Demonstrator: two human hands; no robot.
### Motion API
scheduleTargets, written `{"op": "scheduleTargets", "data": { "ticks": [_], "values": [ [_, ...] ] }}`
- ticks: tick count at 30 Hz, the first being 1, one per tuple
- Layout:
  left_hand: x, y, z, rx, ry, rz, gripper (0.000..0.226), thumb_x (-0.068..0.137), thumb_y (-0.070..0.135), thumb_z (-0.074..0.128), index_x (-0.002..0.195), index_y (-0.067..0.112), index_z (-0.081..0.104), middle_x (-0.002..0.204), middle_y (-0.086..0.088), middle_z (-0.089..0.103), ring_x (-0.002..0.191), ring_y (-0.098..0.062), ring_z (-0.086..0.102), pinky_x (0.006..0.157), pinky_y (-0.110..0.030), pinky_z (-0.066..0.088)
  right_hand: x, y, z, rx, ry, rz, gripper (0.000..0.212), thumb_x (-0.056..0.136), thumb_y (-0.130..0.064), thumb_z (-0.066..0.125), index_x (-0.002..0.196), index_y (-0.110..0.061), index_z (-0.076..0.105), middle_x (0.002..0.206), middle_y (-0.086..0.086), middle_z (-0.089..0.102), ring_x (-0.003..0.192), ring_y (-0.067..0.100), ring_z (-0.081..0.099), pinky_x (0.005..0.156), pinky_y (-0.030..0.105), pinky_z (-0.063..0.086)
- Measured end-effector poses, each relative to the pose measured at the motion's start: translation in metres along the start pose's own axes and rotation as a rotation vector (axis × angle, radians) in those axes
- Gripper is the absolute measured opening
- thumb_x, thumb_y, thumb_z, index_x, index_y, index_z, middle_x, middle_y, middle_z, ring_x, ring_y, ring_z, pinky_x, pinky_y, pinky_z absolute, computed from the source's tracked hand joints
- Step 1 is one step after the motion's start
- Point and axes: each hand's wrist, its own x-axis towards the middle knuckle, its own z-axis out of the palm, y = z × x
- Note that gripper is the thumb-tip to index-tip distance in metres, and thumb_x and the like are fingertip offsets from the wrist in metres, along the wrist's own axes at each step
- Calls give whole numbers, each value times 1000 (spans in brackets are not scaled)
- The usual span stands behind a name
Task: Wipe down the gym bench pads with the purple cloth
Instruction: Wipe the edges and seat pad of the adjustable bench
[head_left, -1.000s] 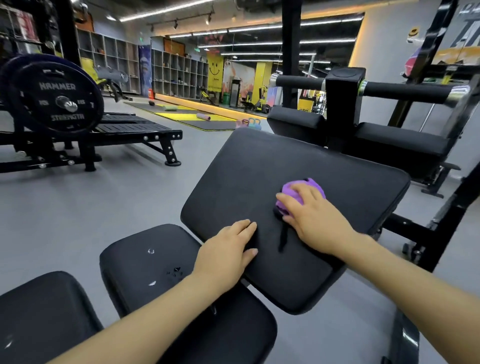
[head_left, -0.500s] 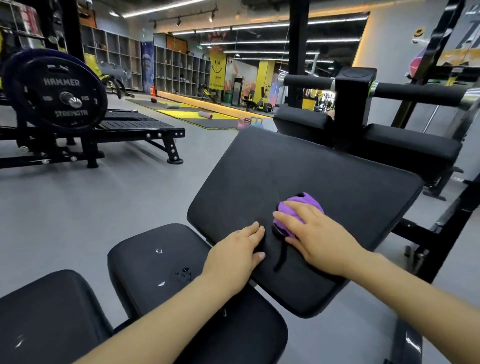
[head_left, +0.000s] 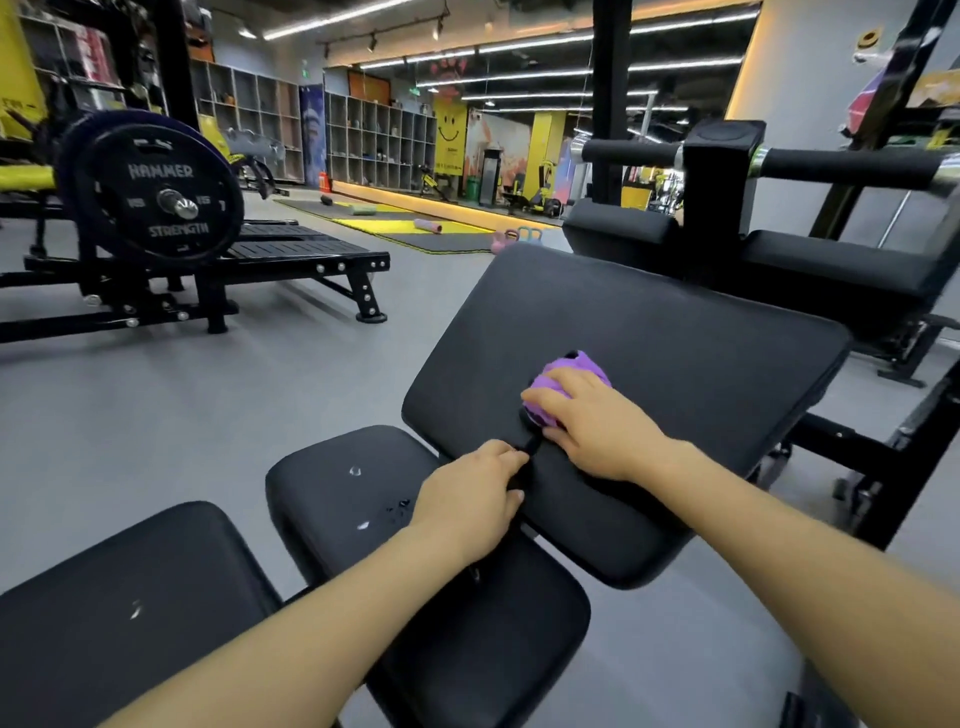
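A large black bench pad (head_left: 649, 364) slopes up and away in the middle of the head view. My right hand (head_left: 597, 426) presses a bunched purple cloth (head_left: 566, 376) onto the pad's near-left part; the cloth shows in front of my fingers, and a dark strap hangs from it. My left hand (head_left: 472, 499) rests on the pad's lower left edge, fingers curled over the rim, near that strap. Two smaller black pads (head_left: 343, 499) (head_left: 119, 613) lie below and to the left, with small scuffs on them.
A black plate-loaded machine with a Hammer Strength weight plate (head_left: 156, 195) stands at the left on the grey floor. Another black bench with roller pads (head_left: 841, 171) is behind at the right. Shelving, yellow mats and kettlebells (head_left: 514, 239) are farther back.
My right hand has slid the purple cloth slightly up the pad. My left hand has curled its fingers over the pad's edge. The view has shifted right.
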Motion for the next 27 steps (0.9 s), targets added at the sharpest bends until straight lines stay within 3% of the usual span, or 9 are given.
{"op": "scheduleTargets", "data": {
  "ticks": [4, 6, 10, 12, 17, 20, 22, 24, 27],
  "values": [
    [-12, -1, -6, 32, -16, -4, 42, 94, 29, 47, 136, 27, 42, 142, 17, 35, 118, -17, 50, 91, -35, 47, -64, -8, -3, -52, 33, -44, 42, 82, -29, 67, 122, -20, 59, 123, 11, 57, 113, 29, 57, 84, 33, 51],
    [-10, 2, -4, 23, -26, 11, 43, 94, 30, 47, 137, 26, 40, 143, 15, 35, 119, -19, 49, 94, -35, 45, -55, 4, -4, -97, 42, -13, 44, 77, -30, 74, 118, -19, 62, 119, 13, 60, 106, 31, 61, 77, 34, 54],
    [-7, 3, 10, -9, -59, 24, 52, 96, 29, 46, 145, 26, 29, 152, 13, 23, 127, -16, 44, 105, -32, 36, 6, 30, -10, -108, 125, 177, 49, 91, -29, 56, 137, -15, 45, 145, 24, 32, 134, 39, 32, 110, 41, 28],
    [-9, 1, 16, -18, -59, 31, 55, 97, 29, 45, 147, 26, 23, 155, 12, 17, 129, -14, 42, 109, -30, 31, 25, 30, -12, -82, 102, 271, 52, 96, -32, 45, 144, -17, 32, 151, 19, 21, 140, 33, 18, 114, 37, 16],
    [-11, 4, 15, 34, -80, 34, 55, 98, 28, 42, 148, 22, 21, 157, 8, 13, 138, -16, 29, 110, -30, 27, -35, -7, 8, -34, 190, 99, 42, 85, -20, 62, 125, -11, 56, 125, 20, 52, 118, 38, 49, 94, 40, 44],
    [-12, 8, 12, 57, -117, 19, 57, 98, 28, 42, 149, 21, 16, 157, 7, 10, 140, -15, 25, 113, -33, 26, -69, -18, 15, -7, 118, -6, 44, 82, -24, 67, 124, -16, 57, 125, 16, 55, 116, 34, 53, 79, 40, 54],
    [-12, 10, 11, 78, -129, 12, 58, 99, 27, 41, 150, 21, 15, 157, 7, 10, 140, -16, 25, 113, -35, 25, -61, 0, 4, -29, 101, -2, 45, 89, -29, 59, 132, -19, 50, 137, 14, 46, 127, 30, 43, 86, 42, 51],
    [-12, 11, 11, 82, -135, 9, 58, 99, 27, 41, 150, 22, 14, 158, 7, 9, 140, -16, 25, 114, -34, 24, -41, 30, -15, -62, 141, 147, 49, 94, -31, 49, 141, -21, 38, 146, 12, 32, 137, 28, 28, 101, 42, 41],
    [-11, 11, 12, 111, -126, 12, 57, 100, 27, 38, 150, 21, 12, 158, 8, 6, 140, -16, 25, 114, -33, 24, -22, 57, -33, -72, 185, 405, 50, 96, -29, 47, 143, -19, 32, 148, 13, 26, 138, 28, 21, 104, 42, 32]
  ]
}}
